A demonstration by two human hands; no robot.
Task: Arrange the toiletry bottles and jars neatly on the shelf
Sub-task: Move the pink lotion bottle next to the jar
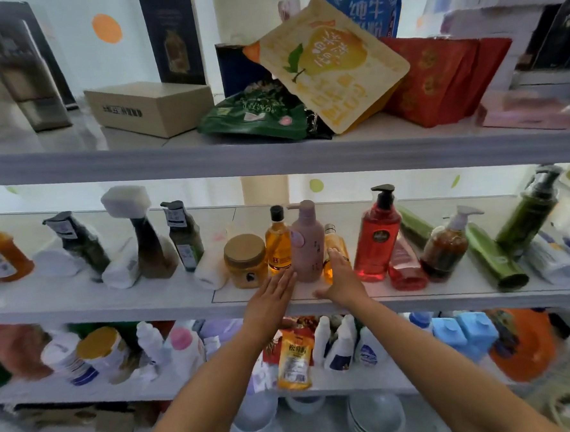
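While the pink bottle [307, 244] stands upright, its spout [293, 207] seemingly points left.

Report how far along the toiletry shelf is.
Done: the gold-lidded jar, amber bottle and red pump bottle stand upright mid-shelf. In hand: left hand and right hand, both open, flank the pink bottle. Left: the green tube and a small red bottle lie tipped at right.
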